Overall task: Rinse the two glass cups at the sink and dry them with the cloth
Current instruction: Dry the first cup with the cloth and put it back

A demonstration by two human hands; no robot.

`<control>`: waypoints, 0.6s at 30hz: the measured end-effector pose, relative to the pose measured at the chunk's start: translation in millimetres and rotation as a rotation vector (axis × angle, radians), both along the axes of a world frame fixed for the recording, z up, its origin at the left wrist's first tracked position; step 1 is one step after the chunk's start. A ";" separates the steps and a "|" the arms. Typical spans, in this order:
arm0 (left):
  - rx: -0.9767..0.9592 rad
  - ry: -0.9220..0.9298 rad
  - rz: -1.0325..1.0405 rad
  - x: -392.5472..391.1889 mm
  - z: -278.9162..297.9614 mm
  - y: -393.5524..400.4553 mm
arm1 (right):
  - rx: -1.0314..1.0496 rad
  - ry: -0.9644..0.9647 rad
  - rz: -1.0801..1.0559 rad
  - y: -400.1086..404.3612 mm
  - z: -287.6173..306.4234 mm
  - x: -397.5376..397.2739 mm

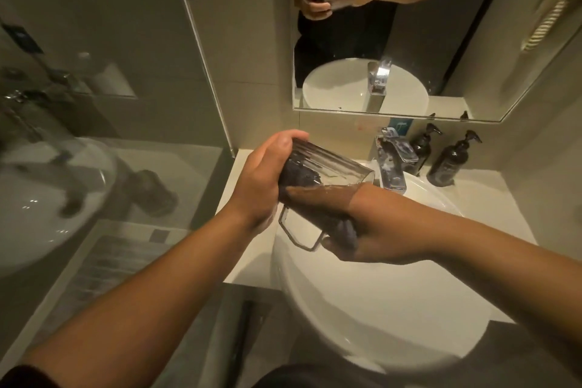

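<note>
The left hand [267, 179] grips the glass cup [327, 186] by its base, tilted over the sink [378, 309]; the right hand's [362, 230] fingers reach inside, holding a dark cloth [346, 230]. Wet glass could slip — or knock the tap [392, 164] just beyond.

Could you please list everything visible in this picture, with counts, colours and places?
glass cup: one, clear and ribbed with a handle, tipped on its side above the basin
cloth: one, dark, pushed inside the cup
basin: one, white, round, on the counter
tap: one, chrome, behind the basin
pump bottles: two, dark, right of the tap
mirror: one, on the wall above the tap
left hand: holds the cup's base
right hand: fingers reach into the cup's mouth
</note>
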State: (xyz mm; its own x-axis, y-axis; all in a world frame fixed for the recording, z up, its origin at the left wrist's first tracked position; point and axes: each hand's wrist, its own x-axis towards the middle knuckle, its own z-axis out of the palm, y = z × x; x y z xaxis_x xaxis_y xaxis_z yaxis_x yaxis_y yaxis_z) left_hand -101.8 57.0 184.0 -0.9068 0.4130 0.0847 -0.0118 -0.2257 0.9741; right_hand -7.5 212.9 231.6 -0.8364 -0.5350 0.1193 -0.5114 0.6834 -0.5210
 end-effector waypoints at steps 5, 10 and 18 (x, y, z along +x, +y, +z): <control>-0.024 0.177 0.000 3.1 4.7 -0.9 | -0.417 -0.243 -0.148 3.8 0.7 5.5; 0.040 0.378 0.046 2.0 5.0 -7.1 | -1.299 -0.715 0.055 -10.4 0.9 4.7; -0.070 0.089 -0.253 -27.5 21.3 -5.0 | -0.100 -0.031 -0.159 27.4 26.4 -18.4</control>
